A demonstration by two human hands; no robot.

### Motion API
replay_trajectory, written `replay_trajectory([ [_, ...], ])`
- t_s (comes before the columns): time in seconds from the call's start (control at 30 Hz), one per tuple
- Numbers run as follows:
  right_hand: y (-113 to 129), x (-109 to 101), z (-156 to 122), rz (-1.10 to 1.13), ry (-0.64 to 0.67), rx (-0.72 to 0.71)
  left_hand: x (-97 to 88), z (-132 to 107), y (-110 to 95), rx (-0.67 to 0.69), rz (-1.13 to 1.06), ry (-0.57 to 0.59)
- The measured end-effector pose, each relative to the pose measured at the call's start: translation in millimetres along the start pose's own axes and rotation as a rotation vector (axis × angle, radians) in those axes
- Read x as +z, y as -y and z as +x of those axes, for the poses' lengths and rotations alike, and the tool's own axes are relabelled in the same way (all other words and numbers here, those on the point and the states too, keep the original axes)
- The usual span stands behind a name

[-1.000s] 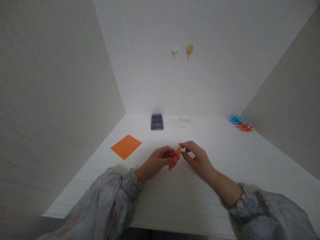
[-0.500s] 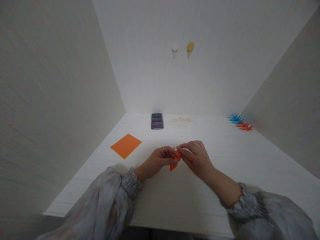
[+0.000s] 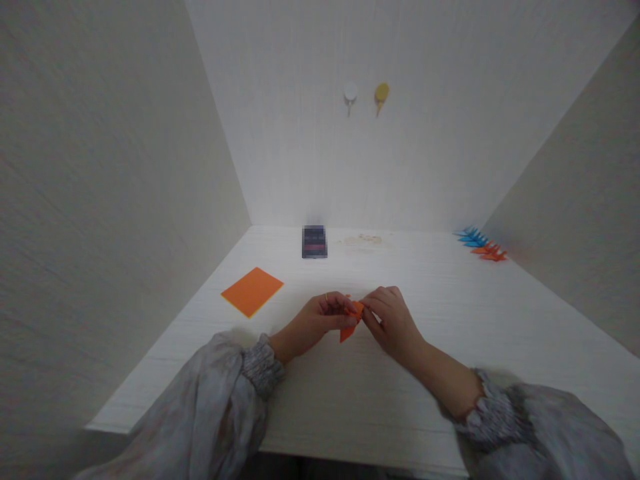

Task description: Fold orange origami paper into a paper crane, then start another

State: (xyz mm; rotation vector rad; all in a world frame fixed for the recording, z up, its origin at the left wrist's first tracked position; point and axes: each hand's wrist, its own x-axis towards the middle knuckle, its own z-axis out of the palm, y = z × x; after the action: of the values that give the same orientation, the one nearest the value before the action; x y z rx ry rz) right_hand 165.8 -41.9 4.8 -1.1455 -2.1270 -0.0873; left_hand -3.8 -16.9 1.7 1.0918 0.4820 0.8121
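A small folded orange paper piece [image 3: 351, 321] is pinched between both my hands just above the white table [image 3: 500, 320]. My left hand [image 3: 315, 321], a ring on one finger, grips its left side with closed fingers. My right hand [image 3: 391, 319] pinches its upper right part, fingers curled over it. Most of the paper is hidden by my fingers; only a pointed lower tip shows.
A flat orange paper square [image 3: 253, 291] lies to the left. A dark small box [image 3: 314, 242] stands at the back. Several blue folded figures [image 3: 471, 237] and orange folded figures [image 3: 491, 253] sit at the back right. Two hooks [image 3: 365, 96] hang on the wall. Walls close in on three sides.
My right hand has closed in on the orange piece, from a loose pinch at its tip to curled fingers over its top. The left hand has hardly moved.
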Motion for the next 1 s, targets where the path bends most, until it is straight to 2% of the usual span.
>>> replay_trajectory([
  [0.23,-2.5,-1.1,1.3,0.055,-0.026,0.022,-0.6,-0.5,-0.2,-0.013,0.016,0.017],
  [0.47,0.6,-0.1,2.9,0.041,-0.032,0.102,-0.9,-0.1,-0.2,0.001,0.054,0.007],
  [0.77,-5.3,0.5,2.9,0.048,-0.048,0.105,-1.5,0.7,0.3,-0.004,0.042,0.0],
  [1.0,-2.0,-0.1,4.1,0.143,0.001,0.287,-1.6,1.2,0.4,-0.005,0.057,0.006],
])
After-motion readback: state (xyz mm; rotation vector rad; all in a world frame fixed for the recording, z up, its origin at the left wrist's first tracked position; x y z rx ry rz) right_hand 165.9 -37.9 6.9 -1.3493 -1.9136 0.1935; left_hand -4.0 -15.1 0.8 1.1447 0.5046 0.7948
